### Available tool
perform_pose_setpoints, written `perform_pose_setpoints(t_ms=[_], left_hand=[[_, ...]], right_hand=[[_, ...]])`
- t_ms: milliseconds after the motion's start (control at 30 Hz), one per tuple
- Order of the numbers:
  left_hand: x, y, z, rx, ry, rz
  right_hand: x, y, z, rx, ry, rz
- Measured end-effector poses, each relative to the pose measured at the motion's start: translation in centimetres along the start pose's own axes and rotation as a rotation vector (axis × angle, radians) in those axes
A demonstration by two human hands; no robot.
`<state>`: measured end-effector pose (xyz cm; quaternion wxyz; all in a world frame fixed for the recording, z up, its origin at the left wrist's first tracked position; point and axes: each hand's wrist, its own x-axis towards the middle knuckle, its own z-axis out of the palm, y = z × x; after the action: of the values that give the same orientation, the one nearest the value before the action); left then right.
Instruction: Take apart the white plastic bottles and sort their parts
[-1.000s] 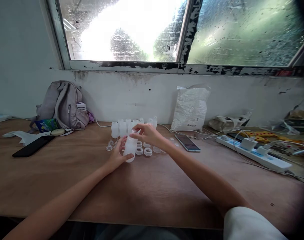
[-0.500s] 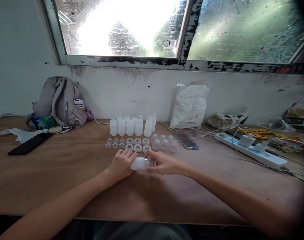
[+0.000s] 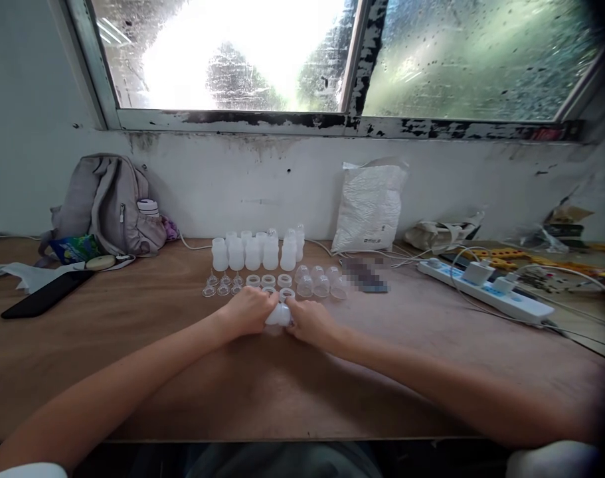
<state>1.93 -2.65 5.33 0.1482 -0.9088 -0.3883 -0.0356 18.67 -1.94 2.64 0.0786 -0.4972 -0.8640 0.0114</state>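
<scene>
We see both forearms slanting inward over the brown table [image 3: 222,405], the left hand [image 3: 252,310] and right hand [image 3: 313,323] meeting knuckles-up at the middle. Our fingers are curled tight around opposite ends of one white bottle [image 3: 277,315], held sideways just on the near side of the white rings [image 3: 253,281]; we cannot tell whether it touches the wood.

Head-worn view, facing forward and down across the table [image 3: 207,392], left hand [image 3: 252,310] and right hand [image 3: 313,322] at middle distance, window [image 3: 471,60] beyond, cropped above.
</scene>
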Motion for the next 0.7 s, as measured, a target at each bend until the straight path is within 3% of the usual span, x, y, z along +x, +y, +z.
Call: perform_pose_setpoints(t_ms=[133, 233, 367, 467, 567, 633, 700], left_hand=[[0.2, -0.3, -0.3, -0.209, -0.039, -0.111], [0.1, -0.6, -0.4, -0.448, -0.171, -0.111], [-0.3, -0.6, -0.3, -0.727, -0.412, -0.039], [-0.4, -0.2, -0.1, -0.764, -0.418, -0.056], [-0.5, -0.3, -0.1, -0.838, -0.451, -0.081], [-0.6, -0.6, -0.1, -0.949, -0.535, -0.111], [-0.7, -0.9, -0.1, -1.065, -0.620, -0.130]], right_hand=[[-0.9, 0.0, 0.0, -0.132, 0.087, -0.109], [-1.6, 0.1, -0.1, -0.108, 0.101, -0.167], [-2.4, 0.1, -0.6, 0.151, 0.032, -0.198], [-2.8, 0.0, -1.1, 0.490, -0.083, -0.204], [-2.9, -0.2, -1.0, 0.774, -0.224, -0.090], [-2.8, -0.3, -0.7, 0.847, -0.230, -0.040], [-2.7, -0.4, -0.5, 0.834, -0.146, -0.071]])
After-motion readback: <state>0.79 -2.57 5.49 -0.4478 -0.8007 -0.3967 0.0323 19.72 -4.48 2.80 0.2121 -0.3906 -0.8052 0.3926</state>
